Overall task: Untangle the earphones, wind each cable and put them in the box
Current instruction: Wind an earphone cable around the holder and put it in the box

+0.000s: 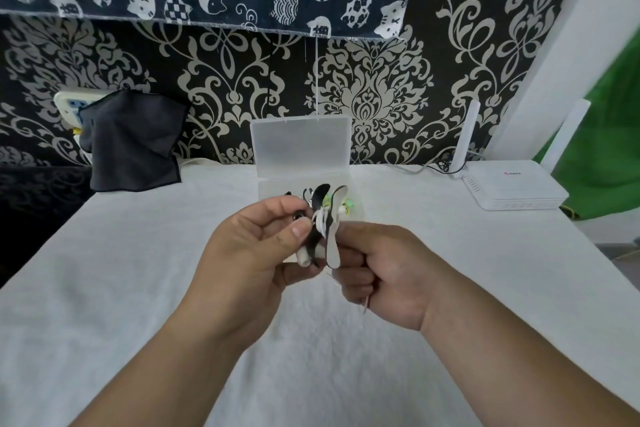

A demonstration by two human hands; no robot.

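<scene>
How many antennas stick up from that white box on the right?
2: the left antenna rises from the router's back left corner; the right antenna stands behind it, beside the green sheet.

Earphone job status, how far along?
Mostly wound: white cable wraps the black-and-white winder. In hand: left hand and right hand hold it before the open box. To do: a loose tail under the right hand, then boxing. Box contents hidden.

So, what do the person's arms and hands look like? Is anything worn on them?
Both forearms are bare to the frame edge; no sleeves show. The left hand and the right hand wear no gloves, and no ring, watch or bracelet is visible. The left thumbnail is short and unpainted.
</scene>
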